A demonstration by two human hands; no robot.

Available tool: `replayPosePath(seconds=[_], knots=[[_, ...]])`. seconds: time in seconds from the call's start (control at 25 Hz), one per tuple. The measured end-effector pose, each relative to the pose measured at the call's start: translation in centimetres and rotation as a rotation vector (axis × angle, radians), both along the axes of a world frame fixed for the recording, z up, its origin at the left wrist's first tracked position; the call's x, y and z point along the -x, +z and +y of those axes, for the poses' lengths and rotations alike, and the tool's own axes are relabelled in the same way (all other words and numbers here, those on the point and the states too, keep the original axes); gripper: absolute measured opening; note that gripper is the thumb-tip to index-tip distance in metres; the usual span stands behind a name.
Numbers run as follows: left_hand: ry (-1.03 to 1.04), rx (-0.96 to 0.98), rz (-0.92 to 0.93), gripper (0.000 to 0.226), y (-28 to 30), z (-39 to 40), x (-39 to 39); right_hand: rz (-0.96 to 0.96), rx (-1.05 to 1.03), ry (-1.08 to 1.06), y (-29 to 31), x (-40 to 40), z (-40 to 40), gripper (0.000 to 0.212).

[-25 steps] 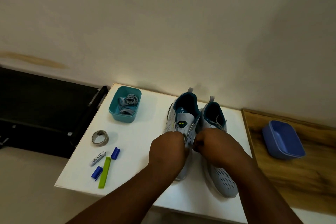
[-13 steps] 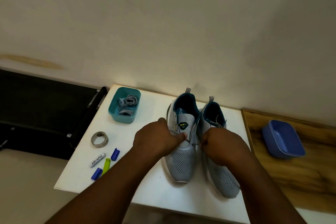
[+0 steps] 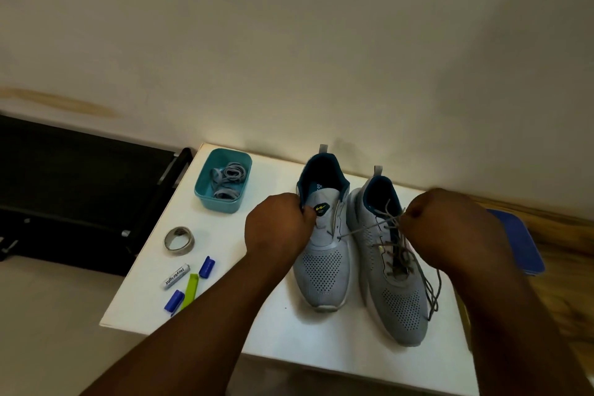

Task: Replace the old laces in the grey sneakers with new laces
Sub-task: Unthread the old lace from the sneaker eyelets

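Two grey sneakers stand side by side on the white table [image 3: 273,325], toes toward me. My left hand [image 3: 278,228] grips the upper left side of the left sneaker [image 3: 324,267] near its tongue. My right hand [image 3: 450,231] pinches a grey lace [image 3: 363,230] that runs taut from the left sneaker's eyelets across the right sneaker [image 3: 401,299]. The right sneaker is still laced, with loose lace ends trailing over its toe. A teal tub [image 3: 205,193] at the back left holds coiled grey laces [image 3: 229,182].
A tape roll [image 3: 179,241], a battery [image 3: 176,276], two blue caps and a green clip [image 3: 189,291] lie near the table's left edge. A blue tub [image 3: 520,244] sits on the wooden surface to the right, partly behind my right hand. A dark unit stands to the left.
My right hand has moved right and away from the left sneaker, drawing the lace out taut. My left hand has shifted up to the left sneaker's collar.
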State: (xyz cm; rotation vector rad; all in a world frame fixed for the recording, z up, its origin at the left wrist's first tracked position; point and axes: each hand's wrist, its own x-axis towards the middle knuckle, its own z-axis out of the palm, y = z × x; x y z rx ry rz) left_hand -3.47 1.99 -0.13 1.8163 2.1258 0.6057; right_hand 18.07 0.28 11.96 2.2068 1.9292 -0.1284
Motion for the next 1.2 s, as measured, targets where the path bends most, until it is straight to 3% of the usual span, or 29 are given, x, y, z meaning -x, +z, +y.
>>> replayPosePath(seconds=[0.12,0.24,0.4,0.68,0.84,0.96,1.04,1.2], knots=[[-0.029,-0.013,0.014,0.034,-0.2,-0.2,-0.3,-0.029,-0.116,0.089,-1.5,1.2,-0.5,0.021],[-0.039,-0.032,0.042,0.035,-0.5,-0.3,0.0,0.055,-0.027,0.266,-6.5,4.2,-1.1,0.035],[-0.023,-0.071,0.041,0.036,-0.9,-0.6,0.2,0.172,-0.09,0.292,-9.9,5.7,-1.6,0.02],[0.011,-0.04,-0.03,0.035,-1.8,-1.4,-1.0,0.295,-0.001,0.211,-7.3,2.4,-1.6,0.019],[-0.006,-0.039,-0.026,0.029,-1.9,-2.2,-1.4,0.322,-0.027,0.17,-8.8,2.9,-2.1,0.02],[-0.045,-0.137,-0.048,0.042,-1.9,-3.2,-2.2,0.285,-0.064,0.194,-10.4,3.5,-1.9,0.023],[-0.122,-0.233,0.049,0.033,-2.0,-4.1,-2.7,0.287,-0.1,0.236,-10.7,3.6,-1.6,0.02],[-0.136,-0.134,0.073,0.023,-2.1,-5.6,-3.0,0.516,-0.169,0.32,-11.1,3.6,-1.8,0.011]])
